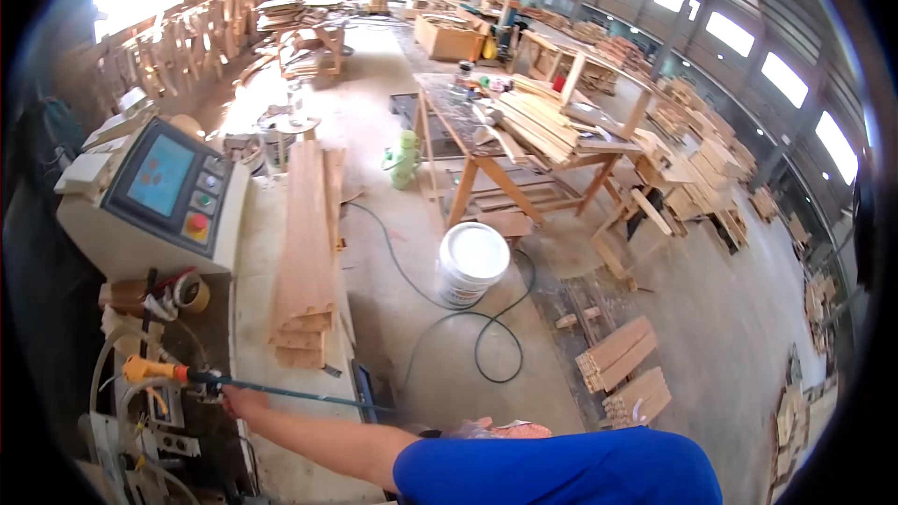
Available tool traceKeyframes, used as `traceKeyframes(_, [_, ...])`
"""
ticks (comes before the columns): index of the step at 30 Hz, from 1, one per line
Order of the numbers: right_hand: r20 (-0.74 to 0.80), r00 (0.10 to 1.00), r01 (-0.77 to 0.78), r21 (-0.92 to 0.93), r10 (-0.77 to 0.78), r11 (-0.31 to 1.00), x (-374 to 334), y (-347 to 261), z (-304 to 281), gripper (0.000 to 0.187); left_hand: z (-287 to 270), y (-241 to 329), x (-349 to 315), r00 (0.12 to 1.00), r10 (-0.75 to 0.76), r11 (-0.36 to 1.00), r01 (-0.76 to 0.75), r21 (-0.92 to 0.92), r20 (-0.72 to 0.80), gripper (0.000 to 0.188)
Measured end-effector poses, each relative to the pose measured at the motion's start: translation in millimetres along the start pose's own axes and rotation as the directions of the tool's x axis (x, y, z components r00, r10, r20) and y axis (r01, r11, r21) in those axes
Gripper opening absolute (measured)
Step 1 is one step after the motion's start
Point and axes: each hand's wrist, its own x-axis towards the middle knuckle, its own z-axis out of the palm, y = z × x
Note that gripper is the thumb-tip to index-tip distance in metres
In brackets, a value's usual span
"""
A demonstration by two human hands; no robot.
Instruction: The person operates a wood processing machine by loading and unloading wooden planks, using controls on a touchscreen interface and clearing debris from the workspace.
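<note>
My right hand [245, 402] reaches across to the left, its bare forearm coming out of a blue sleeve [552, 468]. The fingers look curled beside a small metal fitting, and what they hold is hidden. Just above the hand runs a blue-green hose [309, 395], joined to an orange-handled air tool [154, 370] with a red and black neck. Beneath lies machinery with clear tubes [103, 383] and metal blocks. Flat wooden boards [304, 252] are stacked lengthwise on the pale machine bed [257, 318] beyond the hand. My left hand is out of view.
A control panel [168, 178] with a screen and red button stands at the left. On the floor are a white bucket [474, 254], a green hose [496, 318], a green canister [402, 161] and wood bundles [617, 353]. A workbench [449, 117] carries wooden strips [533, 122].
</note>
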Motion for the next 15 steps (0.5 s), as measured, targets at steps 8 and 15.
traceKeyframes(8, [0.764, 0.642, -0.053, 0.125, -0.062, 0.991, -56.7, 44.9, -44.3, 0.035, 68.5, 18.2, 18.8, 0.976, 0.204, 0.936, -0.219, 0.276, 0.083, 0.035])
traceKeyframes(15, [0.812, 0.567, -0.025, -0.152, 0.139, 0.988, -159.1, -64.6, -219.4, 0.026, 130.7, 26.8, 29.4, 0.934, 0.326, 0.799, -0.353, 0.486, 0.143, 0.037])
